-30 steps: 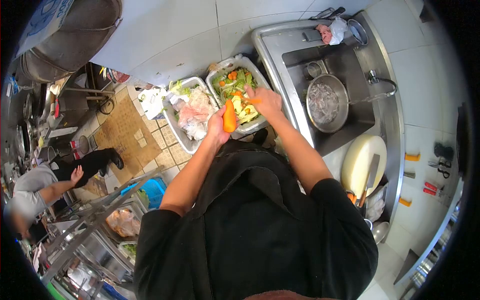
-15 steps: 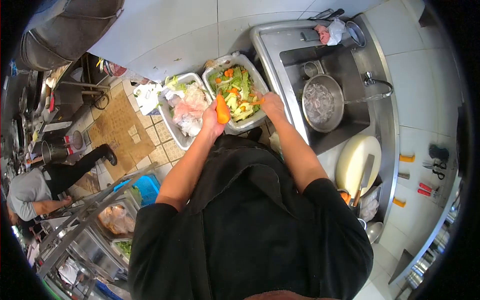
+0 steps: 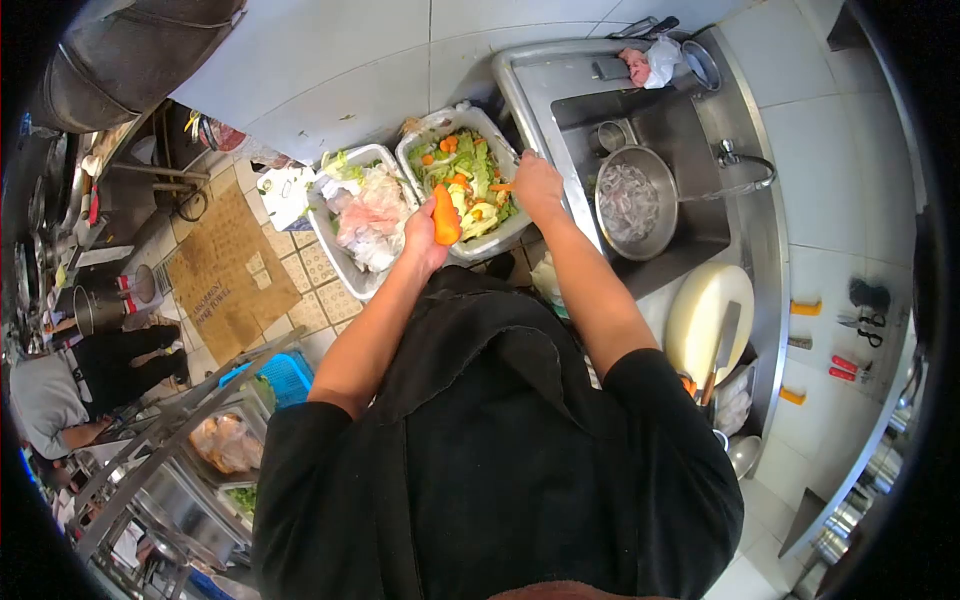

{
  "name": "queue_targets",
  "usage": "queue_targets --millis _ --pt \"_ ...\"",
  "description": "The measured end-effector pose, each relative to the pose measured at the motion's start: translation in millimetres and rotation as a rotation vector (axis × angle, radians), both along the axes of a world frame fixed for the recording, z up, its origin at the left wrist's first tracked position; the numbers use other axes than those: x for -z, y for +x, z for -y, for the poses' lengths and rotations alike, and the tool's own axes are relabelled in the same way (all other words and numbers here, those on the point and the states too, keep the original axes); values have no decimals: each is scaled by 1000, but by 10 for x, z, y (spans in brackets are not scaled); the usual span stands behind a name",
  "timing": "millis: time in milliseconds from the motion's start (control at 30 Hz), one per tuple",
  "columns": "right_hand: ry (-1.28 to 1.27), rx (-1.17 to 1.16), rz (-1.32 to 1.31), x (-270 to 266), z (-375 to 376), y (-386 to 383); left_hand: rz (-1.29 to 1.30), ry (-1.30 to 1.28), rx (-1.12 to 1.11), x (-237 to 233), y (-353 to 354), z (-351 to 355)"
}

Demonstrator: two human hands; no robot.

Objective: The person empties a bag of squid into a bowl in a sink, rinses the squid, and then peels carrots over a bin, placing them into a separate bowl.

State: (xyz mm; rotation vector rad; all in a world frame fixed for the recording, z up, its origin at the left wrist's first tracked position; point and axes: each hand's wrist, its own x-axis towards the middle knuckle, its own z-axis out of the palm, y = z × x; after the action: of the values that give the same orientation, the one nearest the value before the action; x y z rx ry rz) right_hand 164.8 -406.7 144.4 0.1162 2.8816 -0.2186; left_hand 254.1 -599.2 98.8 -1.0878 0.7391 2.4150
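My left hand point(image 3: 424, 233) grips an orange carrot point(image 3: 445, 216), held upright over the near edge of a white tub point(image 3: 512, 229) filled with green and orange vegetable scraps. My right hand point(image 3: 537, 186) is closed around an orange-handled peeler point(image 3: 502, 187), just right of the carrot and above the same tub. A second white tub point(image 3: 335, 252) to the left holds pale scraps and greens.
A steel sink point(image 3: 700, 215) to the right holds a bowl of water point(image 3: 635, 203). A round white cutting board point(image 3: 707, 320) with a cleaver lies beside it. Another person point(image 3: 60, 385) crouches at far left near steel racks point(image 3: 190, 450). Floor mat point(image 3: 225, 280) below.
My right hand with the peeler has drawn back from the carrot toward the tub's right side. The carrot stays in my left hand. The person at left has shifted lower.
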Motion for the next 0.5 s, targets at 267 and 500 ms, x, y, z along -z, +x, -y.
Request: queue_targets --millis 267,500 --pt "57 -21 -37 220 -142 -76 -50 -2 63 -138 -92 -92" --pt "96 -104 24 -18 -50 -158 -48 35 81 -93 -24 -191"
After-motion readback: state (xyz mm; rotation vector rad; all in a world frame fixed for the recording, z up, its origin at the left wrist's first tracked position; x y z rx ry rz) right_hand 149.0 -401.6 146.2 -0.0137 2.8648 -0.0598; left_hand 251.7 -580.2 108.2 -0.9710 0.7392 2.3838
